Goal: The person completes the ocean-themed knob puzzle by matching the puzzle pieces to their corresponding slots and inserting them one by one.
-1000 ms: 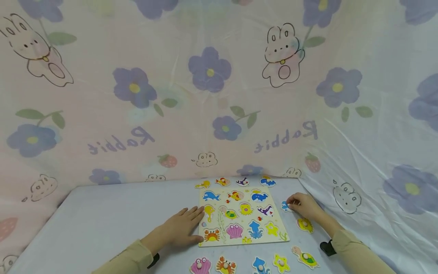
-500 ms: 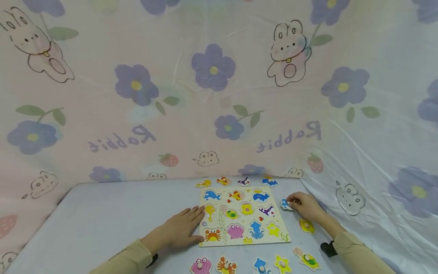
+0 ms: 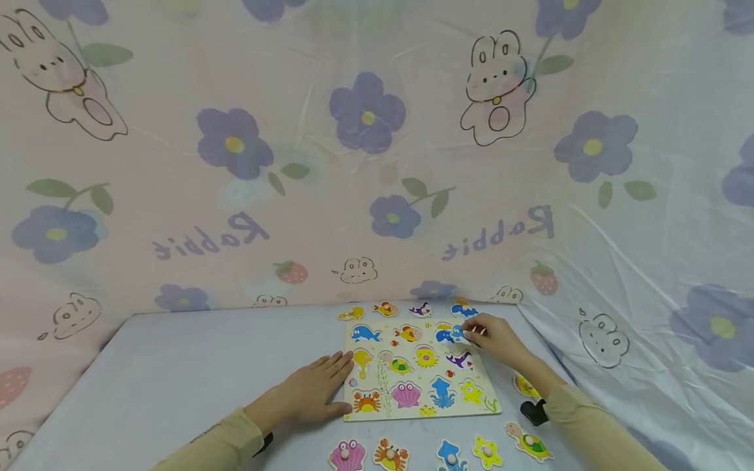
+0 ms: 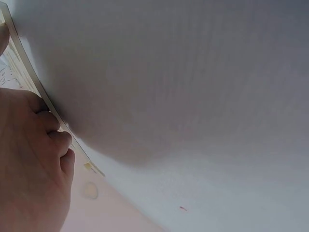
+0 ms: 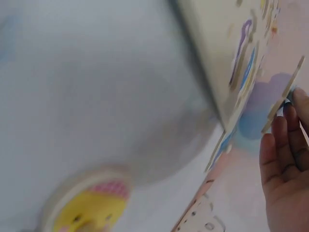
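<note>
A wooden peg puzzle board (image 3: 427, 375) with sea-animal pictures lies flat on the table. My left hand (image 3: 315, 391) rests on its left edge, fingers stretched and spread; the left wrist view shows the fingers (image 4: 61, 140) along that edge. My right hand (image 3: 495, 339) pinches a blue puzzle piece (image 3: 457, 333) above the board's upper right corner, partly covering the blue whale picture. Seen edge-on in the right wrist view, the piece (image 5: 284, 99) is tilted and apart from the board. The pinching fingers hide its knob, and its exact animal cannot be told.
Along the back lie seahorse (image 3: 352, 313), fish (image 3: 385, 309), shark (image 3: 421, 310) and whale (image 3: 464, 309) pieces. In front are shell (image 3: 347, 454), crab (image 3: 391, 454), squid (image 3: 451, 456), starfish (image 3: 487, 453) and turtle (image 3: 529, 442) pieces. A yellow octopus piece (image 3: 524, 385) lies to the right.
My right hand has lifted the blue piece off the table right of the board and carried it left and away from me, over the upper right corner. The left hand stays put.
</note>
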Available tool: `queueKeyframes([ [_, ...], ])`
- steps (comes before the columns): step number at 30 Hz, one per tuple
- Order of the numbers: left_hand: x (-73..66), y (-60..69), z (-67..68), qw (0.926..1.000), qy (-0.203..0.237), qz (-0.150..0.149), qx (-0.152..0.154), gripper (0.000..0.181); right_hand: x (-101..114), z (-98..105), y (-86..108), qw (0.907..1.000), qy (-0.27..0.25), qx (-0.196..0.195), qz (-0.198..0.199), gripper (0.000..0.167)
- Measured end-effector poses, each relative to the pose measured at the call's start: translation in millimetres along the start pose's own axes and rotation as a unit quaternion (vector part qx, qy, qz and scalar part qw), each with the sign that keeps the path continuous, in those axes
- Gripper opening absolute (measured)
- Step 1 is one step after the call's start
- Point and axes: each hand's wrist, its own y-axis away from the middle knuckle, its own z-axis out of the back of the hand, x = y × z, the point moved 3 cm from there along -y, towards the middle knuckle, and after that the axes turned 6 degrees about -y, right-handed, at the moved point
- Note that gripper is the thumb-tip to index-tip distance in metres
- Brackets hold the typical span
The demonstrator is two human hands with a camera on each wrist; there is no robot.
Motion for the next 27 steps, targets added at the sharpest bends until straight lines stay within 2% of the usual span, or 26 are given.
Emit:
queueKeyframes([
  [10,0.3,-0.7,-2.0,1.0000,-0.005,-0.001,0.001,0.091,40,-32,-24.6,0.9977,-0.025,0.029,0.056,0.006],
  [21,-0.7,-0.7,-2.6,1.0000,0.001,-0.007,0.004,0.089,61,-70,-52.7,0.9951,-0.042,0.074,0.051,0.006],
  [27,1.0,-2.2,-3.0,1.0000,-0.005,-0.005,0.006,0.089,77,-86,-67.3,0.9933,-0.042,0.084,0.068,0.006],
])
